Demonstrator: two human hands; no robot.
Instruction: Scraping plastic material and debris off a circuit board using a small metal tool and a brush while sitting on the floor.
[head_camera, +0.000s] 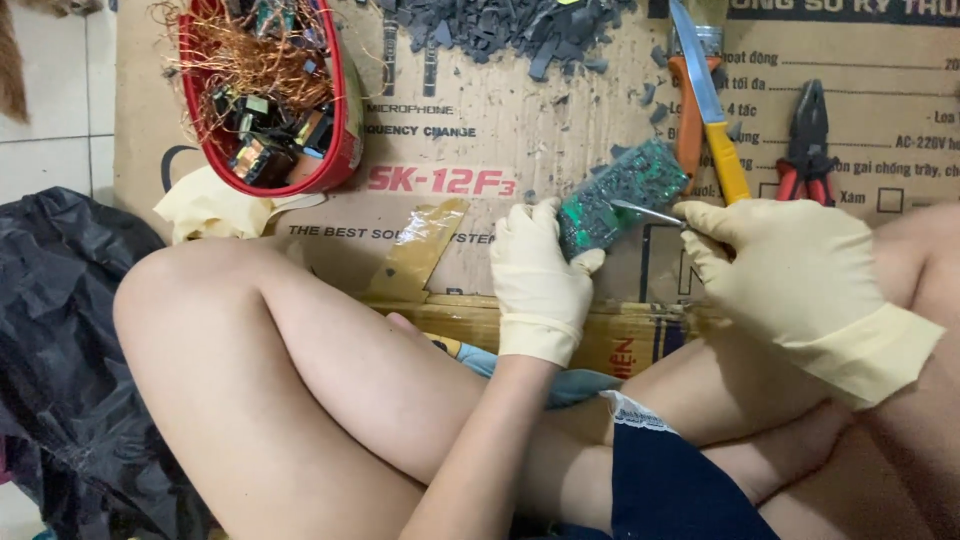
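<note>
The left hand (540, 285), in a cream rubber glove, is pinching the near end of a green rectangular circuit board (620, 195), thumb over its face and fingers wrapped behind, tilting it up off the flattened brown cardboard sheet (480, 140) so the face is turned toward the other hand. The right hand (790, 270), gloved the same, is closed on a thin silver metal pick (648, 212), its tip lying against the board's near edge, as if prying at the parts there. Both are working just above the cardboard's near edge, over crossed bare legs.

Lying ready beyond the board, toward the cardboard's far right, are a long knife with a yellow handle (712, 110), an orange-handled tool (688, 120) beneath it, and red-and-black pliers (808, 140). At the far edge a heap of dark grey plastic chips (520, 30) is piling up. At the far left corner a red oval plastic basket (265, 90) is holding copper wire tangles and small coils. The cardboard is carrying black lettering, one red line of print at its middle, and a strip of yellowish tape (420, 245). A black plastic bag (60, 340) is slumping beside the left knee.
</note>
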